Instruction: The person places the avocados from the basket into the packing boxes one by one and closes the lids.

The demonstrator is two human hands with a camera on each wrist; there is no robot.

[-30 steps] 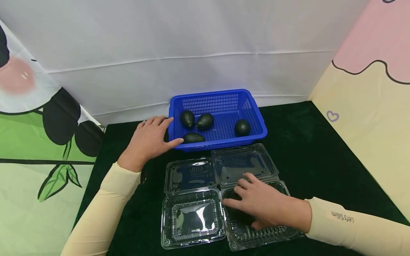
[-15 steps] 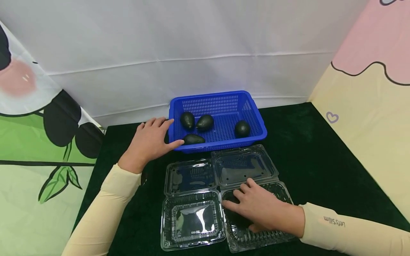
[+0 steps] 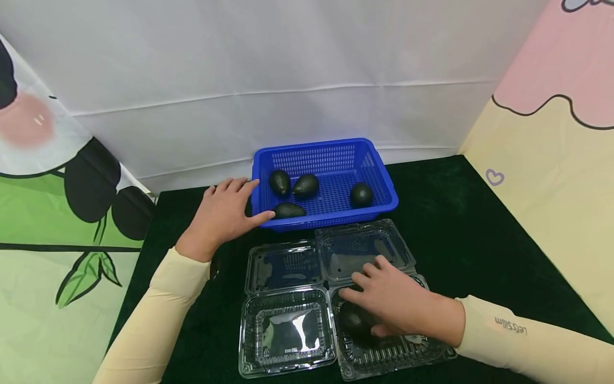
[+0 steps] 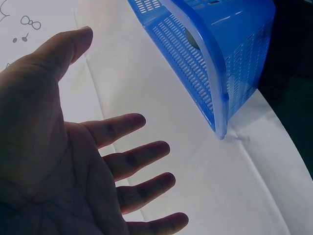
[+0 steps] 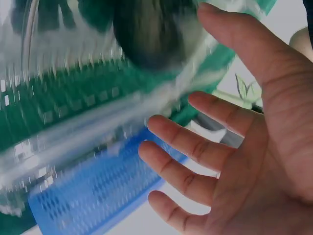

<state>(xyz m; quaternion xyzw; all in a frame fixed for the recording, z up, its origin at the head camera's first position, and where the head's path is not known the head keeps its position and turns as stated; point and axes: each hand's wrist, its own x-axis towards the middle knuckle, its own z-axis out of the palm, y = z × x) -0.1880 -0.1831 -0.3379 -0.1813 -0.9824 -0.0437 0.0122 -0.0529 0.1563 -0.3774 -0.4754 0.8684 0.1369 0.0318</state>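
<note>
A dark avocado (image 3: 355, 322) lies in the base of the right clear clamshell container (image 3: 347, 368). Over it is my right hand (image 3: 398, 298), its fingers spread. In the right wrist view those fingers stand apart from the avocado (image 5: 156, 36), with the thumb tip right at its side. My left hand (image 3: 221, 212) is at the left end of a blue basket (image 3: 331, 217), fingers stretched out and thumb over the near rim. Several avocados (image 3: 306, 185) lie inside this basket. The left wrist view shows an empty left palm (image 4: 73, 152) beside the basket (image 4: 244, 54).
To the left, touching the right container's edge, stands another clear clamshell (image 3: 288, 354) with its lid (image 3: 284, 266) folded back. The right container's lid (image 3: 357, 248) also lies back, close to the basket. Dark green cloth (image 3: 479, 256) covers the table, and white fabric (image 3: 307, 90) hangs behind.
My right hand has spread its fingers and drawn off the avocado, so more of the fruit shows in the container. The left hand stays in place at the basket.
</note>
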